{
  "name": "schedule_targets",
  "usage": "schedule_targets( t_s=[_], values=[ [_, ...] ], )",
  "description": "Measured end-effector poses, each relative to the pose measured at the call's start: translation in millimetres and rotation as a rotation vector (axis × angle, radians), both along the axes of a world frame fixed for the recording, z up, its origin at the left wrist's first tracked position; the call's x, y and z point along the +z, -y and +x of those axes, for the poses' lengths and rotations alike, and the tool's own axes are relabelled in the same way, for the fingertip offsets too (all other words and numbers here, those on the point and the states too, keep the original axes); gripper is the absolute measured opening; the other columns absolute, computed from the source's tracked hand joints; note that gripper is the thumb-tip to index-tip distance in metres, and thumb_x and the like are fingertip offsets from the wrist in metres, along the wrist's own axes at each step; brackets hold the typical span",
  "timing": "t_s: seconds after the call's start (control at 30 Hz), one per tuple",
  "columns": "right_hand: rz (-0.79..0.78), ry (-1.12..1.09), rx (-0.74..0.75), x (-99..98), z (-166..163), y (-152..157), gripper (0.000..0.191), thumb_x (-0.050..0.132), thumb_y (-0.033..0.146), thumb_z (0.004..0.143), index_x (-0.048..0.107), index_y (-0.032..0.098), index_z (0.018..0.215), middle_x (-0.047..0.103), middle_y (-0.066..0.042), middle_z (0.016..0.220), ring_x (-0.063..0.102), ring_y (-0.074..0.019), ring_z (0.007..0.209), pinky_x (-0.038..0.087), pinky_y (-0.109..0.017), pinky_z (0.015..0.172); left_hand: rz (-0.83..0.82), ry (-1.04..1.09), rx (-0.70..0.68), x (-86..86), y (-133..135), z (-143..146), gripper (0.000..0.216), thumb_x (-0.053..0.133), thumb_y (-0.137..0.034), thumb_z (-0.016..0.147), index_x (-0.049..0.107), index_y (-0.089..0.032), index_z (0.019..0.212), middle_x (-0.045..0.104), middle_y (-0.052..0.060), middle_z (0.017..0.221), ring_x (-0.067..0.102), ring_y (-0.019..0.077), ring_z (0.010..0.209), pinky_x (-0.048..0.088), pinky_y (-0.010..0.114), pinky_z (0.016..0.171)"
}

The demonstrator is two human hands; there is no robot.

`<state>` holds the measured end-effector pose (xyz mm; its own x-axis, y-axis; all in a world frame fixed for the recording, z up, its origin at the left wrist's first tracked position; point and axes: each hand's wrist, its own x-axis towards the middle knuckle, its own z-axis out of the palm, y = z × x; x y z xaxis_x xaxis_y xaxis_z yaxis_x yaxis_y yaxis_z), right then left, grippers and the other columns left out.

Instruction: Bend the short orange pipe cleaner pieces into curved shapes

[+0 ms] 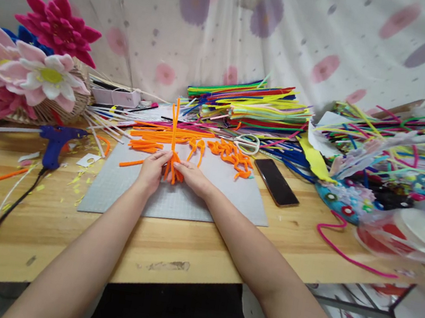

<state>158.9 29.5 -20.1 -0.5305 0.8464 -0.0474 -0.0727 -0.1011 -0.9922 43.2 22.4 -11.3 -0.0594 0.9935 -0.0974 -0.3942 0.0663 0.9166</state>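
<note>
Both my hands hold a bunch of orange pipe cleaners point(174, 134) over the grey cutting mat point(125, 201). Two or so of its stems stick straight up, while the lower ends fan out between my fingers. My left hand point(153, 170) pinches the bunch from the left, and my right hand point(192, 177) grips it from the right. Behind them on the mat lie long straight orange pipe cleaners point(148, 131) and a stack of short orange pieces point(145, 146). To the right sits a pile of bent orange pipe cleaners point(231, 156).
A blue glue gun point(55, 144) with a black cord lies at left, near fuzzy flowers point(58, 27) in a basket. White-handled scissors point(248, 143) and a black phone point(276, 182) are right of the mat. Bundled coloured pipe cleaners point(253, 103) line the back; a plastic-wrapped tub point(406, 232) stands right.
</note>
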Motion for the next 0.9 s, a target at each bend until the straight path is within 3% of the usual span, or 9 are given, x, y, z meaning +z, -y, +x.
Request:
schedule_targets(
  t_s=[0.1, 0.2, 0.43, 0.6, 0.9],
  values=[
    [-0.052, 0.002, -0.068, -0.9, -2, 1, 0.004, 0.037, 0.020, 0.083, 0.040, 0.019, 0.084, 0.056, 0.005, 0.053, 0.056, -0.0112, 0.051, 0.045, -0.024, 0.054, 0.020, -0.041, 0.050, -1.7, -1, -1, 0.026, 0.073, -0.032, 0.054, 0.063, -0.012, 0.069, 0.059, -0.001, 0.055, 0.050, 0.0070, 0.040, 0.037, 0.019, 0.040],
    [-0.019, 0.048, -0.096, -4.4, -3, 0, 0.002, 0.037, 0.020, 0.082, 0.035, 0.021, 0.083, 0.055, 0.006, 0.055, 0.057, -0.0116, 0.051, 0.045, -0.024, 0.053, 0.023, -0.048, 0.066, -2.8, -1, -4, 0.029, 0.076, -0.030, 0.050, 0.065, -0.013, 0.070, 0.064, 0.001, 0.064, 0.056, 0.0093, 0.052, 0.042, 0.019, 0.048],
    [0.280, 0.255, -0.291, -15.7, 6, -12, 0.012, 0.048, 0.028, 0.075, 0.043, 0.018, 0.070, 0.046, 0.006, 0.060, 0.044, -0.0077, 0.056, 0.037, -0.019, 0.052, 0.050, -0.093, -0.059, -6.3, -2, -13, 0.035, 0.077, -0.021, 0.047, 0.068, -0.015, 0.080, 0.069, 0.004, 0.082, 0.062, 0.0148, 0.071, 0.048, 0.027, 0.071],
    [0.264, 0.203, -0.278, -20.9, 6, -13, 0.013, 0.050, 0.029, 0.070, 0.042, 0.019, 0.072, 0.047, 0.006, 0.062, 0.047, -0.0084, 0.057, 0.039, -0.021, 0.053, 0.042, -0.145, -0.122, -3.9, 1, -12, 0.040, 0.077, -0.024, 0.049, 0.068, -0.015, 0.086, 0.069, 0.005, 0.085, 0.062, 0.0150, 0.072, 0.047, 0.027, 0.071],
    [0.338, 0.251, -0.283, -20.4, 7, -11, 0.019, 0.057, 0.029, 0.064, 0.044, 0.019, 0.074, 0.051, 0.006, 0.067, 0.049, -0.0091, 0.061, 0.039, -0.022, 0.056, 0.078, -0.261, -0.065, 1.6, 3, -9, 0.043, 0.079, -0.032, 0.046, 0.069, -0.013, 0.083, 0.069, 0.008, 0.084, 0.062, 0.0188, 0.075, 0.047, 0.031, 0.072]
  ],
)
